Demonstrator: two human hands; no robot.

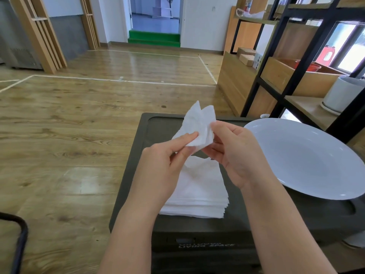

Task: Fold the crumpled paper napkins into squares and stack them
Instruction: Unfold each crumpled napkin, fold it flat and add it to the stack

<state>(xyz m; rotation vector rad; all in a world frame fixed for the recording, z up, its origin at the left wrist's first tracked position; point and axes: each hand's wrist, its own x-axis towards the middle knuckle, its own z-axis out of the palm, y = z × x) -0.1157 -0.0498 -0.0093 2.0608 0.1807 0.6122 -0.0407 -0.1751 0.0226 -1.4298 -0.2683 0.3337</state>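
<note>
One crumpled white napkin [198,125], held in the air above the dark box lid [156,135], its two corners pointing up: the left hand [164,165] pinches its lower left edge between thumb and forefinger, and the right hand [235,153] grips its right side with curled fingers. One stack of folded napkins [199,190], square and white, lying flat on the lid directly below the hands. One white plate [308,159], resting on the lid to the right of the stack, near it.
</note>
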